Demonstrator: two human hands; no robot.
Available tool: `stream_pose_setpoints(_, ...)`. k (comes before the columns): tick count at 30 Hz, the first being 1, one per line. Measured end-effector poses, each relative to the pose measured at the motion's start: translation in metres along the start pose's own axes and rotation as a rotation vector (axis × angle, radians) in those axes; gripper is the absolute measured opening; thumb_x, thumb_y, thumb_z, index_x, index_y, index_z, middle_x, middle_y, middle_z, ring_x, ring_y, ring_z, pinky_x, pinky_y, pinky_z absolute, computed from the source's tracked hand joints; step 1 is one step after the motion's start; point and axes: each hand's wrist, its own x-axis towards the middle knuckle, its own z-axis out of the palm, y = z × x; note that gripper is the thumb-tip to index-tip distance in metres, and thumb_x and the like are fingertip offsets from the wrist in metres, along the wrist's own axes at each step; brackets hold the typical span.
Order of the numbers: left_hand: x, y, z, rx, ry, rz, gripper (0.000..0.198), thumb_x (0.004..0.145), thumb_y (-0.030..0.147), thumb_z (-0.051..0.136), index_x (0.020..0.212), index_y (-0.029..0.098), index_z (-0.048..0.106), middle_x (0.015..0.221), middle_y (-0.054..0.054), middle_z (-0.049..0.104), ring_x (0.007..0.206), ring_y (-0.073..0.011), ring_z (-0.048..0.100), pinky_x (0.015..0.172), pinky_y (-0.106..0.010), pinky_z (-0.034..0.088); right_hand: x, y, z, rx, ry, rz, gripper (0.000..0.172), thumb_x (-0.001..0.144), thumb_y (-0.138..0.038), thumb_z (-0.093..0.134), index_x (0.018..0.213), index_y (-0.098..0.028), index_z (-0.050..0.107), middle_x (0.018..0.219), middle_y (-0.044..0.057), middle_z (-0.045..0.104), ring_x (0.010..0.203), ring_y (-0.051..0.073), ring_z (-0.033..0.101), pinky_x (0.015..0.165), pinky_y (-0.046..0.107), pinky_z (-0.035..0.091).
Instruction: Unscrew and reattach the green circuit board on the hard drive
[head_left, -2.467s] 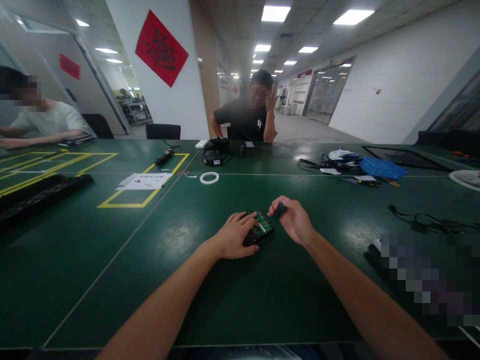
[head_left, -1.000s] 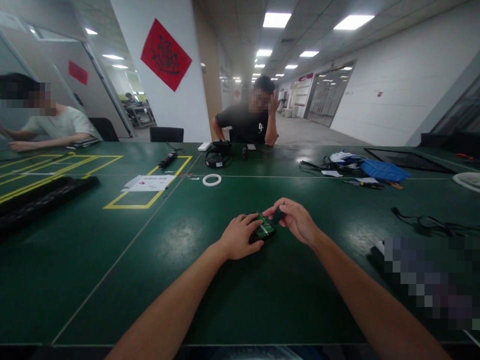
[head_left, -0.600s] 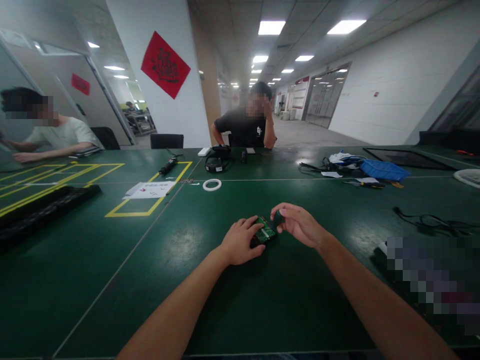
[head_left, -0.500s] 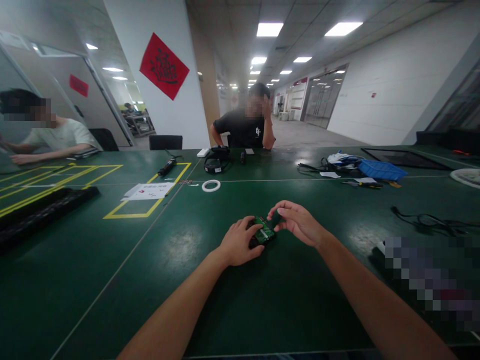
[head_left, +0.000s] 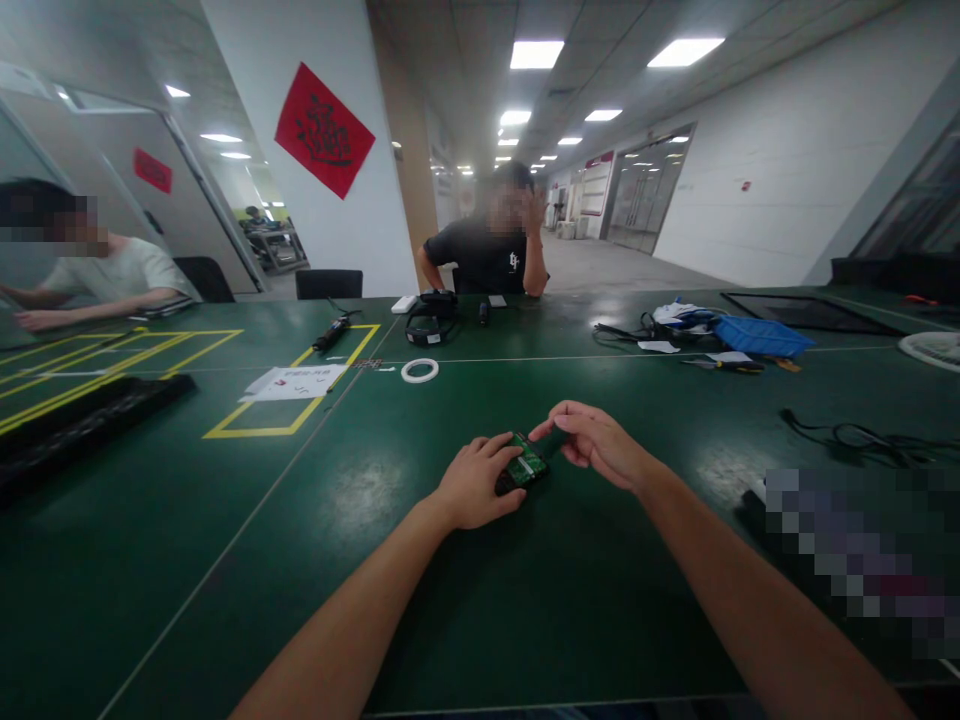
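Note:
A small green circuit board (head_left: 531, 466) with a dark edge or casing lies on the green table in front of me. My left hand (head_left: 476, 485) grips it from the left, fingers over its top and thumb at its near edge, hiding its left part. Just right of the board is my right hand (head_left: 596, 445). Its index finger reaches toward the board's far right corner, while the other fingers curl in. A dark patch shows between thumb and fingers; whether it is a small object or the table behind, I cannot make out.
A white ring (head_left: 420, 371), a paper sheet (head_left: 296, 382) and a black strap-like device (head_left: 430, 322) lie farther off. At right are a blue tray (head_left: 761, 337), pliers (head_left: 724, 366) and black cables (head_left: 862, 440). A person (head_left: 480, 245) sits opposite, another (head_left: 112, 270) at far left.
My right index finger has straightened somewhat toward the board, and the fingers below it have drawn back and curled. My left hand stays on the board.

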Motion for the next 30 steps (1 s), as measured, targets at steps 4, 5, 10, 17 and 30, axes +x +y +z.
stream_pose_setpoints(4, 0.000, 0.000, 0.000, 0.008, 0.004, 0.001, 0.070, 0.084, 0.056, 0.065, 0.146, 0.029, 0.049, 0.157, -0.007, 0.041, 0.133, -0.0364, 0.045, 0.109, -0.053, 0.039, 0.003, 0.001, 0.001, 0.089, 0.061, 0.006, 0.031, 0.088, -0.044, 0.067, 0.109, -0.022, 0.064, 0.094, 0.003, 0.069, 0.051, 0.006, 0.050, 0.037, 0.019, 0.029)
stream_pose_setpoints(5, 0.000, 0.000, 0.001, 0.008, 0.007, -0.001, 0.070, 0.084, 0.056, 0.065, 0.146, 0.029, 0.049, 0.157, -0.007, 0.041, 0.133, -0.0365, 0.045, 0.109, -0.053, 0.039, 0.003, 0.001, 0.002, 0.099, 0.070, 0.007, 0.030, 0.088, -0.044, 0.067, 0.108, -0.021, 0.065, 0.093, 0.003, 0.068, 0.050, 0.006, 0.050, 0.036, 0.019, 0.029)
stream_pose_setpoints(10, 0.001, -0.001, 0.001, -0.002, 0.003, -0.012, 0.069, 0.083, 0.057, 0.066, 0.145, 0.029, 0.050, 0.156, -0.008, 0.041, 0.135, -0.0378, 0.043, 0.109, -0.055, 0.039, 0.005, 0.004, 0.006, 0.172, 0.019, 0.014, 0.026, 0.089, -0.043, 0.068, 0.096, -0.018, 0.065, 0.096, 0.006, 0.070, 0.057, 0.008, 0.057, 0.040, 0.019, 0.038)
stream_pose_setpoints(17, 0.000, -0.001, 0.000, -0.010, -0.002, -0.009, 0.070, 0.083, 0.057, 0.066, 0.145, 0.030, 0.049, 0.156, -0.007, 0.041, 0.134, -0.0382, 0.044, 0.109, -0.055, 0.039, 0.000, -0.005, -0.002, -0.045, 0.033, -0.041, 0.028, 0.088, -0.038, 0.071, 0.110, -0.022, 0.066, 0.099, 0.005, 0.070, 0.057, 0.006, 0.048, 0.044, 0.019, 0.032)
stream_pose_setpoints(30, -0.002, -0.004, 0.001, -0.012, 0.020, 0.003, 0.069, 0.083, 0.058, 0.064, 0.145, 0.030, 0.050, 0.157, -0.007, 0.041, 0.133, -0.0384, 0.044, 0.108, -0.056, 0.040, 0.003, -0.004, 0.004, 0.089, 0.053, 0.039, 0.032, 0.089, -0.042, 0.069, 0.114, -0.022, 0.064, 0.100, 0.006, 0.070, 0.053, 0.006, 0.045, 0.040, 0.019, 0.028)
